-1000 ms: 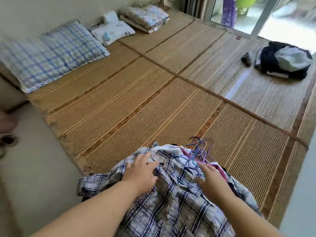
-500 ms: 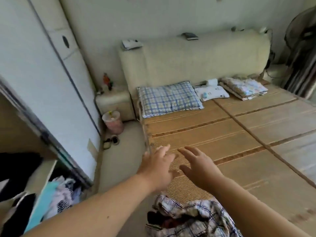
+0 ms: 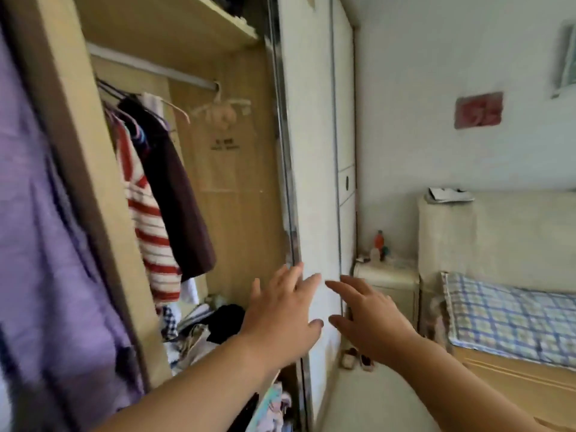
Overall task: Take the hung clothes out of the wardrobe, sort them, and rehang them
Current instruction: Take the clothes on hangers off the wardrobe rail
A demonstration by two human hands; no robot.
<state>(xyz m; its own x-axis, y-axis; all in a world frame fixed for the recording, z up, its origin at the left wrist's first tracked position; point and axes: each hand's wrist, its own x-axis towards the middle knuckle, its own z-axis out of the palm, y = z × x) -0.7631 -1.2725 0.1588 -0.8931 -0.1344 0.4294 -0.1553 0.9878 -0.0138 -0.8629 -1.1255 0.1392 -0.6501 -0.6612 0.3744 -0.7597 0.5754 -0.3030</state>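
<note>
Since half a second ago my view has swung left off the bed mat onto the open wardrobe (image 3: 224,182); the plaid shirt pile I dropped is out of view, and both my hands have come up empty.

Wardrobe: the open bay fills the left half. Its vertical wooden divider (image 3: 93,188) runs top to bottom at left, and the metal edge of the sliding door (image 3: 288,194) bounds the bay at right. White door panel lies just beyond that edge.

Purple garment (image 3: 40,232): hangs left of the divider, blurred, covering the left margin.

Hung clothes: a red-and-white striped top (image 3: 149,232) and a dark maroon garment (image 3: 177,207) hang touching each other at the left end of the rail (image 3: 149,65). One empty pale hanger (image 3: 223,104) hangs at the rail's right end. Between the maroon garment and the door edge the back panel is bare, so there is open room there.

Loose clothes (image 3: 215,322) are heaped on the wardrobe floor below.

Bed (image 3: 511,385) at right, with a checked pillow (image 3: 511,316) at its head; floor strip between bed and wardrobe is open apart from slippers (image 3: 357,360).

Left hand (image 3: 282,316): fingers spread wide, holding nothing, in front of the door edge; contact unclear.

Right hand (image 3: 371,319): fingers wide, holding nothing, near the left, in front of the white panel.
</note>
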